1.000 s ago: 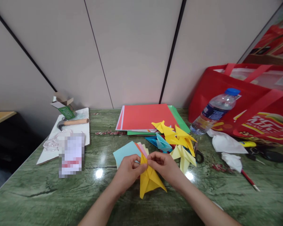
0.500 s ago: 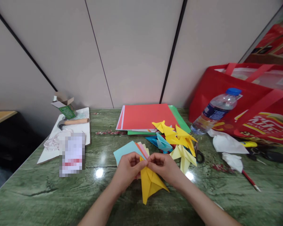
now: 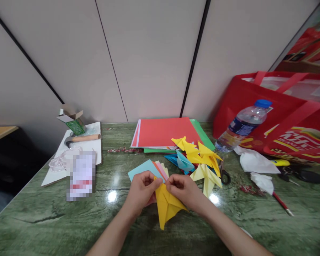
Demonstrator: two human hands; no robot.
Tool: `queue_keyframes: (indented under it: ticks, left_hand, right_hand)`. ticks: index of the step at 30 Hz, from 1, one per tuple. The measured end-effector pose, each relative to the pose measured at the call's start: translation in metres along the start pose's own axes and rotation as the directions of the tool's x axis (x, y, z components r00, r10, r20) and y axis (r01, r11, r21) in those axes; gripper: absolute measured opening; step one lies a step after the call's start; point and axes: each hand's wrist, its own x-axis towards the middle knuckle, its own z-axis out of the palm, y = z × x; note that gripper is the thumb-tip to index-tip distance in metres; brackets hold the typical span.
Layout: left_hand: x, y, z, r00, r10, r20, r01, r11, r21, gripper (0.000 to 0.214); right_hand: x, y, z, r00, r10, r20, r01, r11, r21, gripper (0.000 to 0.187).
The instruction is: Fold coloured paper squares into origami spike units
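A folded yellow origami paper hangs point-down between my two hands. My left hand pinches its upper left edge between thumb and fingers. Closed on the upper right edge is my right hand, thumb and forefinger together. Just behind them lies a fan of coloured paper squares, light blue, orange, pink and cream, partly covered by my fingers. Beyond my right hand rests a cluster of finished-looking folded shapes: yellow ones, a blue one and a pale yellow one.
A stack of red and green paper sheets lies near the wall. On the right are a water bottle, a red bag, crumpled tissue, a red pen and scissors. At left, a white board bears a hammer and green box.
Both hands remain on the yellow paper. It has shifted slightly left and up, and my fingers sit a little farther apart along its top edge.
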Motion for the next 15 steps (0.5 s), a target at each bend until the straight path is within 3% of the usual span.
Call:
queue_keyframes:
  ticks: [11,15]
  left_hand:
    - [0.011,0.005,-0.020,0.986,0.147,-0.079,-0.148,0.989,-0.005,0.023]
    - [0.013,0.007,-0.028,0.973,0.159,-0.167,-0.169,0.985,-0.044,0.023]
  right_hand:
    - [0.002,0.007,-0.001,1.000,0.025,-0.015,-0.024,0.999,0.042,0.006]
    - [0.002,0.006,-0.001,0.998,0.062,-0.015,-0.060,0.993,0.104,0.006]
